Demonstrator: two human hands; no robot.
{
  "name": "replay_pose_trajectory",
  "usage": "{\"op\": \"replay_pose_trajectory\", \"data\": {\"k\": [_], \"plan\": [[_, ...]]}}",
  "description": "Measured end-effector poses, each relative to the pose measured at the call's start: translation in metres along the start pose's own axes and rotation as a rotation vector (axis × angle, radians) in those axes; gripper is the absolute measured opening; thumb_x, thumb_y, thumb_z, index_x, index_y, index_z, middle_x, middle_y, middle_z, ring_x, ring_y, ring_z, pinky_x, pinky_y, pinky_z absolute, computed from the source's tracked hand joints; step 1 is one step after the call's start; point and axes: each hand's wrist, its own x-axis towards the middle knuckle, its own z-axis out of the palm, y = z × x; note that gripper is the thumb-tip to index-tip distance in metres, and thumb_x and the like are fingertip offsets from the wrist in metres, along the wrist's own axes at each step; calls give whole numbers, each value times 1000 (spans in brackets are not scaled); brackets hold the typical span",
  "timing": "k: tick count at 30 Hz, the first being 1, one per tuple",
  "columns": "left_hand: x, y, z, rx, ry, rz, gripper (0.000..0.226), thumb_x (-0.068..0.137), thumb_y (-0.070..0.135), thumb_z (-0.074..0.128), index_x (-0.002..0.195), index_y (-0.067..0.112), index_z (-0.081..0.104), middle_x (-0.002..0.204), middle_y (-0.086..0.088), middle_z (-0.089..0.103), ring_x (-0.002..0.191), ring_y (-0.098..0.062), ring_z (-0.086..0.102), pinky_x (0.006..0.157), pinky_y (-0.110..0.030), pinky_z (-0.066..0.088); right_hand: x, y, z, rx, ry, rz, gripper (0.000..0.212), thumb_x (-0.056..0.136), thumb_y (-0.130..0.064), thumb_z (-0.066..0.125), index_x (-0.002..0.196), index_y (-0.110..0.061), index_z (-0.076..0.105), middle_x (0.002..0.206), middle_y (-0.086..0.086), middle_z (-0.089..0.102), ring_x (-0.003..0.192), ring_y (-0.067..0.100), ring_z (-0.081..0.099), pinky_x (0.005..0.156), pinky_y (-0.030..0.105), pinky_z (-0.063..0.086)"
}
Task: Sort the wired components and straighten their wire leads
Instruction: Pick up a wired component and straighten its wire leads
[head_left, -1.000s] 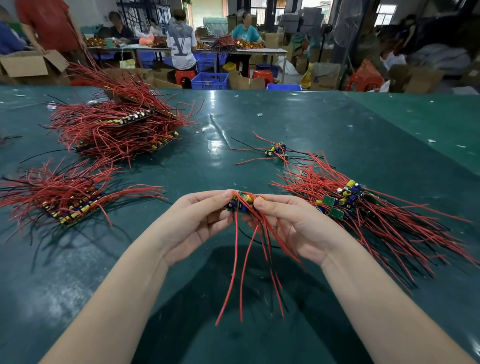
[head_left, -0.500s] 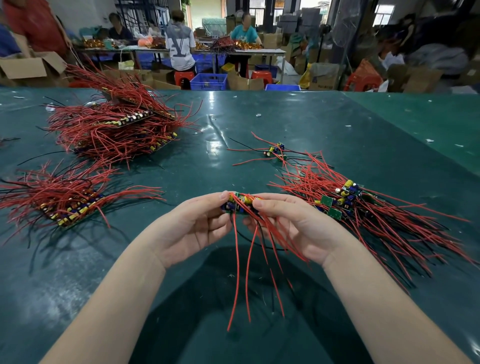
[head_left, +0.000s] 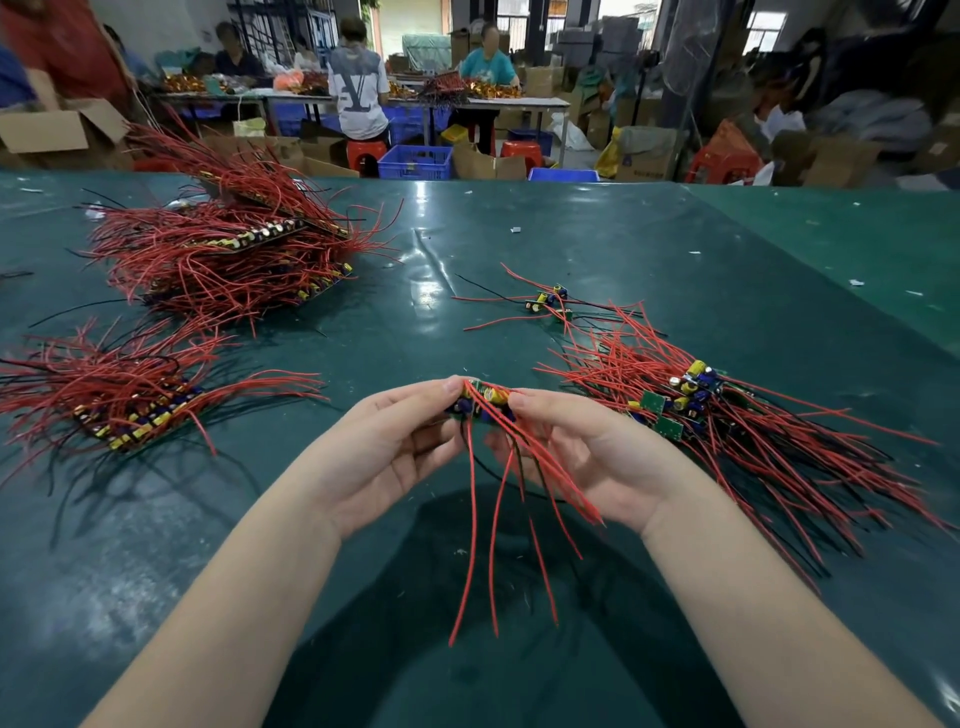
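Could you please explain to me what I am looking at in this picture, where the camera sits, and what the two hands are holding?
There is no machine here: a person works with two bare hands, and the camera sits on that person's head, looking forward and down. The left hand and right hand together pinch a small cluster of green circuit boards with yellow and blue capacitors; its long red wire leads hang toward the camera. They work over a dark green glossy table. On the right lies a loose tangled pile of the same wired boards. On the left lie two neater rows, one near and one further back. Other people work at tables behind.
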Motion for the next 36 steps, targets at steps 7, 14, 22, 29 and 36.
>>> {"op": "replay_pose_trajectory", "data": {"k": [7,14,22,29,36], "plan": [[2,14,-10,-361,157,40,14,68,28,69,72,17,76,71,5,68,65,-5,68,61,-16,55,2,-5,-7,131,99,-4,17,71,-26,67,77,-17,79,80,-2,73,73,10,69,72,20,53],[-2,12,-9,-290,64,61,18,68,32,69,78,19,79,73,7,68,68,-5,66,63,-15,54,7,14,-2,-558,268,-87,38,92,-22,62,129,-13,58,123,1,64,111,9,59,102,28,44],[3,-5,-2,110,30,225,29,70,14,67,98,10,74,100,-4,74,91,-7,68,82,-15,52,5,4,3,-519,171,-151,53,74,-65,51,94,-22,73,96,-8,75,98,5,68,89,20,50],[5,-9,0,206,47,245,39,73,19,65,110,6,68,107,-9,73,91,-14,66,86,-21,54,5,9,-3,-481,155,-212,23,97,-17,54,91,-3,72,74,4,64,73,17,56,63,16,46],[7,-16,0,294,135,263,25,86,3,64,111,7,68,103,-10,74,90,-18,68,82,-24,56,2,10,3,-682,224,-258,17,93,-20,61,82,-15,73,72,-3,71,66,6,63,72,23,52]]}}
